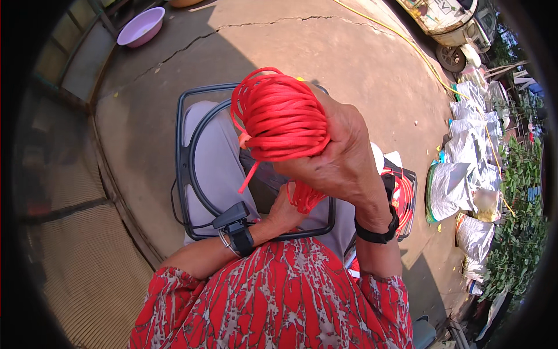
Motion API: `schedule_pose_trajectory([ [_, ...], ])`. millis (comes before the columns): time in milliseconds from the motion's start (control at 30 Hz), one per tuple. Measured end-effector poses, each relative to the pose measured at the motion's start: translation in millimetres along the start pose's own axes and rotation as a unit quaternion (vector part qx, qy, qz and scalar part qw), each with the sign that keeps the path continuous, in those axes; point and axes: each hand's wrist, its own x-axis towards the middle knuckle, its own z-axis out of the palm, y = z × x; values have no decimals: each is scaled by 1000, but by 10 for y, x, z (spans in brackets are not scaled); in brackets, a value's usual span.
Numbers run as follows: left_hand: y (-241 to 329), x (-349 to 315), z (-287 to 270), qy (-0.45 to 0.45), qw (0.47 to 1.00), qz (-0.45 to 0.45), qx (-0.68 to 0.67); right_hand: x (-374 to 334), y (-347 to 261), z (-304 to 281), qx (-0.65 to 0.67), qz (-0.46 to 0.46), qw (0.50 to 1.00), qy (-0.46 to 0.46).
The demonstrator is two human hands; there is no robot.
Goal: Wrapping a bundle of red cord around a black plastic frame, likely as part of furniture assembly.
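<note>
Toward ten and eleven o'clock, we see a pink basin (141, 27) on the concrete floor (192, 58). At nine o'clock from the centre, a black frame (181, 145) stands around our grey-trousered knees. Just above the centre, at twelve o'clock, is the thick coil of red cord (282, 119), a loose end hanging toward seven. Below it, at six o'clock, our left hand (283, 214) touches a bunch of red strands (306, 198); we cannot tell how far its fingers close. At two o'clock, our right hand (343, 151) grips the coil, its fingers bent around it and mostly hidden. Beyond, at three o'clock, we have red loops (404, 195), then white sacks (450, 185).
</note>
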Motion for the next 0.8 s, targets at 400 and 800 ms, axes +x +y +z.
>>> schedule_pose_trajectory([
  [400,235,99,-59,-37,939,-311,-144,91,258,37,-402,-10,916,-2],
  [800,291,63,-79,-17,917,-340,-207,-334,1152,245,-257,-78,955,-125],
])
